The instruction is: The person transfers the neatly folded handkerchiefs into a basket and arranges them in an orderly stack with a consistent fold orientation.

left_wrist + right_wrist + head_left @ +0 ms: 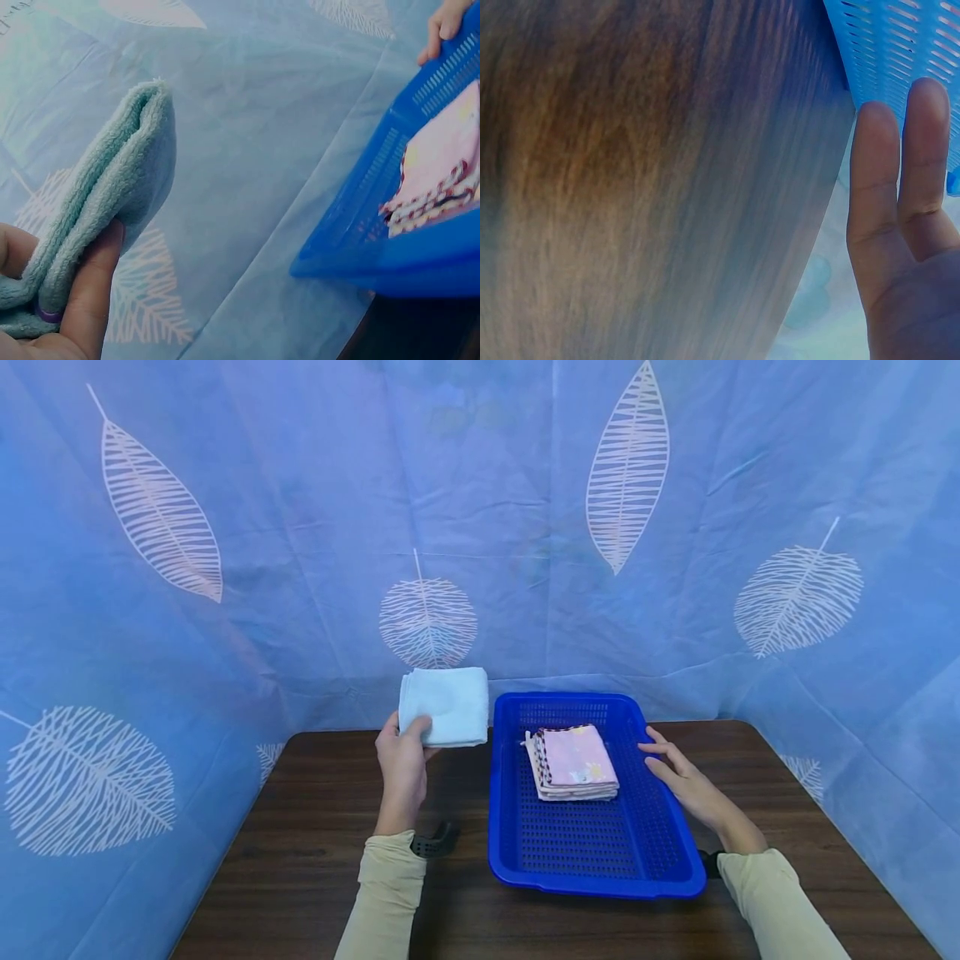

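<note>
No brand, label or legible writing appears on any item; the only markings are printed patterns.

Left hand [402, 766]: raised above the far left part of the wooden table [315, 852], gripping a folded light-blue towel [444, 706] at its near left corner, thumb on the near face and fingers behind. The left wrist view shows the towel [112, 202] edge-on: a thick, fluffy pile, folded into several layers that meet at a rounded fold at the top, pinched between thumb [90, 292] and fingers. The towel is held in the air, clear of the table, just left of the far left corner of the blue basket [510, 827].

Right hand [675, 772]: fingers straight and relaxed, holding nothing, resting against the right rim of the basket. The right wrist view shows two straight fingers [900, 180] beside the basket's perforated wall [885, 37], with the table's wood grain to the left.

Blue basket: a shallow rectangular plastic tray with perforated floor and walls, standing on the table right of centre. In it lies a stack of folded cloths [573, 762], toward the far end; the top cloth is pink with small pale motifs, and the layers below show dark-and-white patterned edges.

Backdrop [300, 527]: blue fabric printed with white leaf shapes, enclosing the table on the left, far and right sides.
</note>
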A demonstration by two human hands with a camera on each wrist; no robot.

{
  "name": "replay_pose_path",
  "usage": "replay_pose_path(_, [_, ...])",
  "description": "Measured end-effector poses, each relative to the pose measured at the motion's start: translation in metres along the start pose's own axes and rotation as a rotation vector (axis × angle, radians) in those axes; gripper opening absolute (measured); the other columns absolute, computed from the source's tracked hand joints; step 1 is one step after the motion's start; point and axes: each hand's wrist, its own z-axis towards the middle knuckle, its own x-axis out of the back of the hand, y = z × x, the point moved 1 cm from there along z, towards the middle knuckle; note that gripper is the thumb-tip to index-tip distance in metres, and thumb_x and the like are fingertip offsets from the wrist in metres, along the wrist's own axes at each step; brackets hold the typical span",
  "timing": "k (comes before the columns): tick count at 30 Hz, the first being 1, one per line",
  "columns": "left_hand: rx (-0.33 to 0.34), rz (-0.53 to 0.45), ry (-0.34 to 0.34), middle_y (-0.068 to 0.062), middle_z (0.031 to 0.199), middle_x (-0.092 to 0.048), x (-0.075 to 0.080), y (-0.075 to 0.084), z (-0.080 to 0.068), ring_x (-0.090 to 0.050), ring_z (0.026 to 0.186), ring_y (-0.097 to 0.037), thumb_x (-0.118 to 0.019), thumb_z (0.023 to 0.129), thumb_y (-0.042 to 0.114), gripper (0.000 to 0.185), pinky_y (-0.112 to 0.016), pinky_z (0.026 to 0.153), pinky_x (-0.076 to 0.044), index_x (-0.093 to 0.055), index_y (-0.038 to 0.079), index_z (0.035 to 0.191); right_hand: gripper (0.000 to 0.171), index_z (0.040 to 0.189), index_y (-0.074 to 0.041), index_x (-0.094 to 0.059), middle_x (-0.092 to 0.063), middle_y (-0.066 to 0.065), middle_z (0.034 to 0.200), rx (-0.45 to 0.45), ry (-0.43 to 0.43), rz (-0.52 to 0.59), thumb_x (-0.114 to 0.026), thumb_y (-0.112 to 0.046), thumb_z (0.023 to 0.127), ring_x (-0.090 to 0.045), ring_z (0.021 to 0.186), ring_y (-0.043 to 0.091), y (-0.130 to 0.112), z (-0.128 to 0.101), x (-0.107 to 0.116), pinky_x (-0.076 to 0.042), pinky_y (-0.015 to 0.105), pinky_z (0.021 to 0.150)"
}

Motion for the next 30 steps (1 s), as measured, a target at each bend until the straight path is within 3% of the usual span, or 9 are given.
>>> replay_pose_path(14, [0.029, -0.057, -0.028, -0.016, 0.114, -0.060, -0.026, -0.007, -0.005, -0.071, 0.086, -0.019, -0.058, 0.095, 0.005, 0.031, -0.031, 0.070, -0.062, -0.061, -0.002, 0.125, 0.058, 0.154, -0.004, -0.034, 0.005, 0.013, 0.174, -0.004, 0.001, 0.005, -0.042, -0.041, 0.110, 0.005, 0.154, 0.055, 0.000, 0.000, 0.002, -0.008, 0.085, 0.108])
replay_pose_path(30, [0.076, -0.048, -0.067, -0.020, 0.123, -0.060, -0.058, -0.020, -0.012, -0.071, 0.095, -0.025, -0.058, 0.095, 0.004, 0.036, -0.035, 0.073, -0.062, -0.059, 0.001, 0.131, 0.059, 0.156, -0.008, -0.034, 0.004, 0.009, 0.174, -0.023, 0.004, -0.018, -0.042, -0.043, 0.109, 0.003, 0.155, 0.055, 0.000, 0.000, 0.000, -0.009, 0.086, 0.107])
